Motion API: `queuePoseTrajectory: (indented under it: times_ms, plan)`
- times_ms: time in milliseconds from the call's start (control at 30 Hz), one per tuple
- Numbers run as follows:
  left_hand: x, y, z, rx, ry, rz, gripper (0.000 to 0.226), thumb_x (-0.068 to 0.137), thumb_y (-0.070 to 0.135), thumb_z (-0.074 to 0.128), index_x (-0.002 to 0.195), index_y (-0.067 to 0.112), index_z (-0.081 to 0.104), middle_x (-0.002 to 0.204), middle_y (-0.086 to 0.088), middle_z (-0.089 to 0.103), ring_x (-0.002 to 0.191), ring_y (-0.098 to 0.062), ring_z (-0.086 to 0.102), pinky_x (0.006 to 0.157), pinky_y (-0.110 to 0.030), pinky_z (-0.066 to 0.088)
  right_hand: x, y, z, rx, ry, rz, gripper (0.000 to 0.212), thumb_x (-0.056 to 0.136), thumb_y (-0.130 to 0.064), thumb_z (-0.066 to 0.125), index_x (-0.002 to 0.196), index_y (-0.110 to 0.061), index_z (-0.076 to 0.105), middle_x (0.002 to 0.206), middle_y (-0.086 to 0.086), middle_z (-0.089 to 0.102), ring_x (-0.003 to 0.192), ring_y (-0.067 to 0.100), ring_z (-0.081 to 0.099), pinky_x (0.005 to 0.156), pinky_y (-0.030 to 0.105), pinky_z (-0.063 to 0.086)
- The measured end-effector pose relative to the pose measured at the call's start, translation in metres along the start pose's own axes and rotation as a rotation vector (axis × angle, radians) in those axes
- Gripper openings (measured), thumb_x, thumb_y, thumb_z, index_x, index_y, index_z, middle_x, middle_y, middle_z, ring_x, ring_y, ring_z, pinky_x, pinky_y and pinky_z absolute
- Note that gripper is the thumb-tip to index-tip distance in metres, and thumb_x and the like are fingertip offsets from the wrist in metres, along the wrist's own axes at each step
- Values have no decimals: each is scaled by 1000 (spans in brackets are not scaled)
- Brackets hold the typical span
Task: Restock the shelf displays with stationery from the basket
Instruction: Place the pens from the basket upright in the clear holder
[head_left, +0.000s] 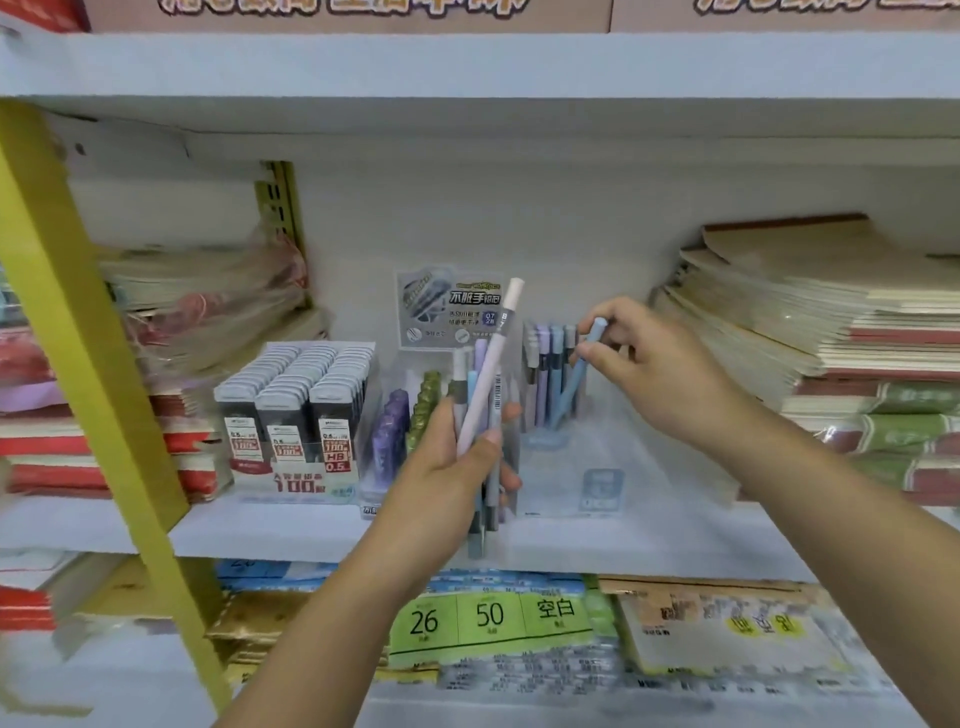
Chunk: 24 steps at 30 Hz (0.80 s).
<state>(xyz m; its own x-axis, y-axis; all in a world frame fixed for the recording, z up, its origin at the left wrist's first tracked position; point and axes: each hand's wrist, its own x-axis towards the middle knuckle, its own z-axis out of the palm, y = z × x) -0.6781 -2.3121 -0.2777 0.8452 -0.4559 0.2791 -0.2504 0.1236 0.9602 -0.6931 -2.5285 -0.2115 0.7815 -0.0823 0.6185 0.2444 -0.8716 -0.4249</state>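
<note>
On the shelf (649, 540), the lead-refill box (296, 415) stands left of the pen stand (602, 488); stacked notebooks (810, 322) lie right, apparently just beside it.

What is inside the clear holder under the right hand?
Upright purple, blue and grey pens at the back, and a blue pen pinched by the right hand. Their tips are blurred.

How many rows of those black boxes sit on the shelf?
3, side by side in the clear tray left of the left hand: left row, middle row, right row. No more seem hidden.
</note>
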Motion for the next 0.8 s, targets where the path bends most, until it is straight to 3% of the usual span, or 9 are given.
queuePoseTrajectory:
  times_ms: [200, 367, 500, 667, 733, 800]
  plan:
    - [0, 1, -3, 10, -19, -16, 26, 104, 21, 46, 126, 27, 59, 68, 13, 65, 65, -7, 61, 70, -38, 62, 7, 5, 0, -38, -29, -26, 9, 91, -24, 62, 94, -29, 55, 85, -9, 64, 76, -8, 53, 61, 5, 34]
    - [0, 2, -2, -14, -9, -18, 28, 103, 19, 47, 128, 25, 58, 75, 19, 66, 63, -6, 61, 67, -37, 63, 12, 7, 4, 15, -60, 50, 23, 90, -25, 66, 101, -19, 46, 74, -5, 69, 70, -4, 55, 60, 9, 36]
    - [0, 1, -3, 9, -4, -18, 28, 104, 19, 47, 129, 25, 57, 77, 21, 66, 66, -9, 61, 76, -48, 62, 13, 6, 3, 54, -48, 56, 20, 89, -11, 63, 100, -26, 58, 96, 1, 66, 84, 10, 56, 69, 15, 38]
    - [1, -3, -6, 31, -9, -55, 23, 104, 24, 47, 119, 33, 63, 69, 8, 63, 72, -13, 62, 82, -52, 60, 11, 3, 5, 15, -15, 11, 25, 90, -16, 64, 112, -25, 70, 94, 0, 64, 79, 4, 52, 69, 5, 37]
    - [2, -4, -8, 11, -20, -59, 21, 104, 23, 48, 115, 31, 64, 69, 8, 63, 71, -12, 61, 75, -45, 61, 9, 4, 9, -81, -33, -24, 28, 91, -20, 64, 117, -26, 69, 94, 0, 63, 84, 10, 49, 77, 19, 39]
    - [3, -3, -9, -4, -32, -68, 18, 104, 24, 48, 110, 28, 65, 70, 5, 61, 70, -12, 60, 69, -36, 59, 7, 4, 12, -198, -37, -66, 30, 93, -22, 62, 123, -25, 66, 93, 0, 62, 91, 14, 44, 79, 26, 33]
